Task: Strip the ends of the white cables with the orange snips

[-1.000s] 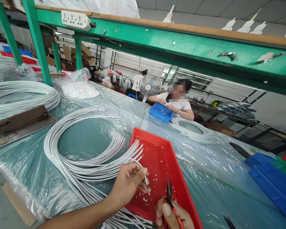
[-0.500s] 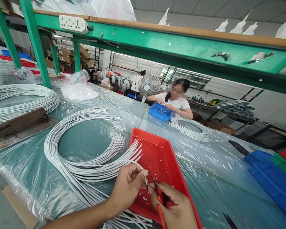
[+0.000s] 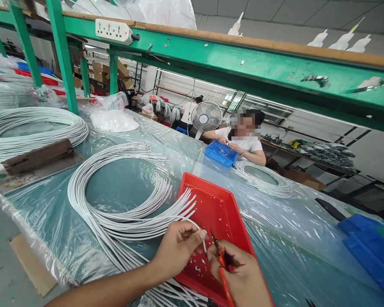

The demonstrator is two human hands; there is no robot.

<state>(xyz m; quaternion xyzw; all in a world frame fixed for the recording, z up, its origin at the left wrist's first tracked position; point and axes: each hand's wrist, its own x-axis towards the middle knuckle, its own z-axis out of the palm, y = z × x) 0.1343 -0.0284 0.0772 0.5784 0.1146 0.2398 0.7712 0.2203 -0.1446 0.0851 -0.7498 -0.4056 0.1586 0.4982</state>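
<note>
A thin white cable end (image 3: 202, 236) is pinched in the left hand (image 3: 178, 249) fingers over the red tray (image 3: 223, 210). The right hand (image 3: 243, 275) grips orange-handled snips (image 3: 220, 261) beside it; blades so near the fingertips could nick them.

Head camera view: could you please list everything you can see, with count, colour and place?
red tray: one, red, in front of the hands, white scraps inside
cable bundle: one coil, white, left of the tray, ends reaching over its rim
second coil: one, white, far left
third coil: one, white, by the co-worker
blue tray: one, blue, under the co-worker's hands
co-worker: one, white shirt, across the table
fan: one, white, behind
power strip: one, white, on the green beam
snips: one, red handles, in the right hand
left hand: pinches one white cable end
right hand: grips the snips at that end
</note>
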